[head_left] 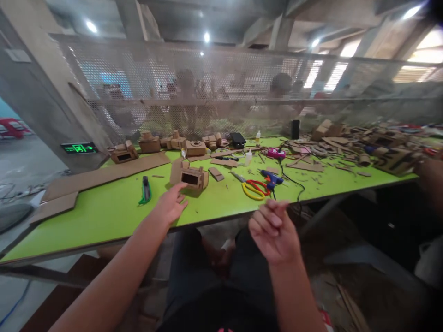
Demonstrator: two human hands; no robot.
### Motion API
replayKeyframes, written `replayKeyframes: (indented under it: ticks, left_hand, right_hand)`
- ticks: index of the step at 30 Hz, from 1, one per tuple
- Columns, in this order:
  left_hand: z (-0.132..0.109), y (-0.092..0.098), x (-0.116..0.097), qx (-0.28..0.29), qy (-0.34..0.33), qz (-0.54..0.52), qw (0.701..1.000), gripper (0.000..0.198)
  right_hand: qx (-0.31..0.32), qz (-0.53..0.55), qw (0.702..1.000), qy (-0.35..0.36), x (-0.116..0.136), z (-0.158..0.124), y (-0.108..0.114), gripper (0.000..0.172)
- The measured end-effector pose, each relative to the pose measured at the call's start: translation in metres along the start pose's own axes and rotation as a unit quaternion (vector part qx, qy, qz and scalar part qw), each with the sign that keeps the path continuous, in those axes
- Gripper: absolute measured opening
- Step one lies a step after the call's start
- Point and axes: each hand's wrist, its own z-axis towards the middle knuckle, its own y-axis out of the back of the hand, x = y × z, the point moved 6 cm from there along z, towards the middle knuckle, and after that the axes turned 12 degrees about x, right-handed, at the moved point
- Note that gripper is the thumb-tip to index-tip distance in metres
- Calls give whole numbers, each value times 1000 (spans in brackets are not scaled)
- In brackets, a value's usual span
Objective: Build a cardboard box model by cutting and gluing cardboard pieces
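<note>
A small cardboard model shaped like a camera, with a dark rectangular opening, sits near the table's front edge. My left hand reaches to it with fingers apart; the index fingertip is at the model's lower left edge, and I cannot tell if it presses on it. My right hand is raised in front of the table edge, palm toward me. Its fingers are curled and pinched against the thumb; anything between them is too small to make out. Closest beyond it are scissors with red and yellow handles and a blue glue gun.
A green box cutter lies left of the model. Long cardboard strips cover the table's left side. More cardboard models line the back, below a mesh screen. Scraps, a white bottle and a black cord are to the right.
</note>
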Motion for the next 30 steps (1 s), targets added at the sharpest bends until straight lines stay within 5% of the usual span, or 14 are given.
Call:
replayKeyframes:
  ticks: [4,6,8,10,12,13,18,23,30]
  left_hand:
    - [-41,18,-14,-47,-84,23,995,29]
    - [-79,10,-32,0,-194,91,977,29]
    - [-124,-17,-48,104,-280,269,916,16]
    - [-170,-48,-60,177,-389,408,807,9]
    - [-204,-70,-67,207,-465,466,724,18]
    - [-213,-77,-68,214,-481,475,705,20]
    - [-219,-87,-67,196,-506,466,698,18]
    - [-217,-83,-66,155,-504,496,690,15]
    - [-222,-85,-65,174,-552,541,610,15]
  right_hand:
    - [118,144,975,-124,-45,14,-34,32]
    - [158,174,958,-161,-59,17,-43,32]
    - [185,183,947,-188,-69,17,-50,30]
    - [207,172,941,-204,-77,15,-56,32]
    - [210,138,943,-220,-83,13,-60,37]
    - [200,112,946,-228,-84,12,-61,41]
    - [126,9,963,-239,-84,10,-55,52]
    - [136,-23,968,-211,-79,10,-54,49]
    - [107,-69,975,-183,-69,9,-50,44]
